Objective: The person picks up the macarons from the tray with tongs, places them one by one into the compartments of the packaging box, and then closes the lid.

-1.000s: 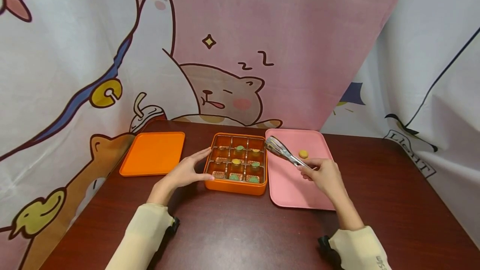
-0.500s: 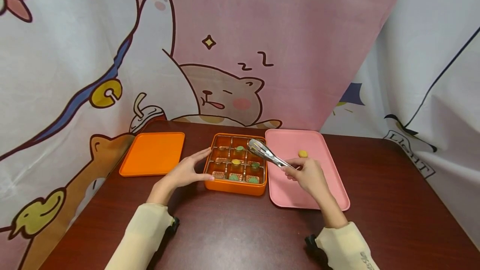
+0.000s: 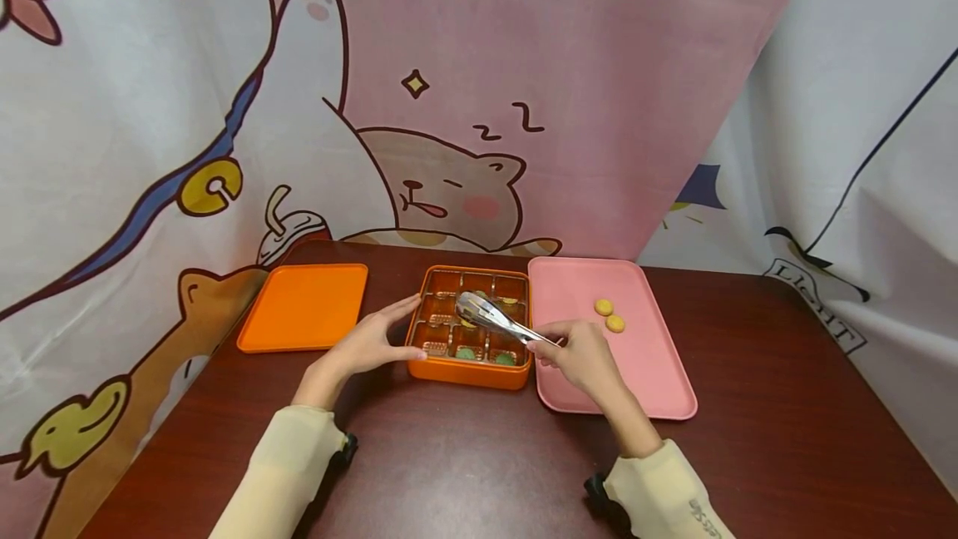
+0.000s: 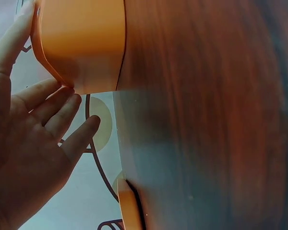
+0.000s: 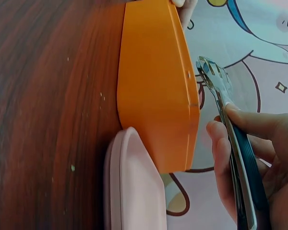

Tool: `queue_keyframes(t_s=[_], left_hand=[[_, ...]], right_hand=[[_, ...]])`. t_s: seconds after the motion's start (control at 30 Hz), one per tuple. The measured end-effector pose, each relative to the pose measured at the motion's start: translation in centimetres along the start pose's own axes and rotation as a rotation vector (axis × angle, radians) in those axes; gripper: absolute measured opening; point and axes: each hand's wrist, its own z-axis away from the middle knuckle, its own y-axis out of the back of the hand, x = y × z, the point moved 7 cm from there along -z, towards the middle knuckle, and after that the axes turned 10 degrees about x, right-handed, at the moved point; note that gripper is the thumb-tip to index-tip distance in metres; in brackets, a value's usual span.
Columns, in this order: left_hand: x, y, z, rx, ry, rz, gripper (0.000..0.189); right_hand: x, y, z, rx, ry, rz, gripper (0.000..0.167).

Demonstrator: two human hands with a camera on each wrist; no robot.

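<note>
An orange box with a clear divided insert stands at the table's middle. Green cookies and yellow cookies lie in several of its compartments. My left hand touches the box's left side, fingers straight and thumb at the front left corner. My right hand grips metal tongs from the right. Their head hovers over the middle of the box and hides part of the compartments. In the right wrist view the two arms of the tongs lie close together; I cannot tell whether they hold a cookie.
A pink tray stands right beside the box, with two yellow cookies on it. The flat orange lid lies to the left. Behind the dark wooden table hangs a cartoon-print curtain.
My right hand has carried the tongs leftward from the tray's edge to over the box's middle. A second yellow cookie on the tray has come into sight. My left hand stays put.
</note>
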Motion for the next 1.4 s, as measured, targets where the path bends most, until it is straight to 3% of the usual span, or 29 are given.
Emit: queue_keyframes(t_s=[0.43, 1.03, 1.4], left_hand=[[0.0, 0.0, -0.1, 0.018, -0.024, 0.0, 0.094], [0.0, 0.0, 0.0, 0.004, -0.017, -0.009, 0.093], [0.2, 0.1, 0.0, -0.001, -0.013, -0.002, 0.092]], right_hand=[[-1.2, -1.8, 0.5, -0.068, -0.004, 0.034, 0.019], [-2.4, -2.1, 0.5, -0.078, 0.078, 0.171, 0.018], [-2.4, -2.2, 0.4, -0.088, 0.08, 0.178, 0.02]])
